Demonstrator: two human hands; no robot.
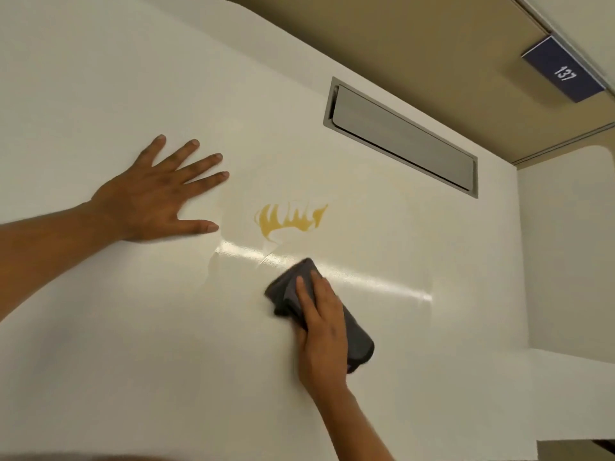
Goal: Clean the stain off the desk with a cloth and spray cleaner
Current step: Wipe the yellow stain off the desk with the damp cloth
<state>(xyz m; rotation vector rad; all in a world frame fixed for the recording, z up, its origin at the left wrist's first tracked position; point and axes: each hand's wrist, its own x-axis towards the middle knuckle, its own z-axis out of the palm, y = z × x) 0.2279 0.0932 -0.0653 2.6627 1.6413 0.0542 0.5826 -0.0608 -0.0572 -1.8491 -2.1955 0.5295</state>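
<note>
Right now the white desk [100, 344] fills nearly the whole view, its glossy top catching a long streak of reflected light that runs across the middle. Behind its far edge stands a tan partition wall [416, 51], and set into the desk near that edge is a long grey cable flap [402, 138], lying flush in its frame. A navy sign [564, 73] reading 137 hangs on the partition at the upper right.

The person leans in with both bare forearms over the surface. The left hand [156, 197] lies flat on the desk, palm down, fingers spread wide and holding nothing, just to the left of the mark. The right hand [321, 331] presses down on a dark grey cloth [357, 341], fingers laid over the bunched fabric, with folds sticking out beyond the fingertips and past the heel of the hand.

Between the two hands, a little farther from the person, sits the yellow stain [286, 222], a smear with streaky tongues pointing toward the flap. A wet, shiny patch spreads around and below it. The cloth rests near the stain's near side, not touching the yellow.
</note>
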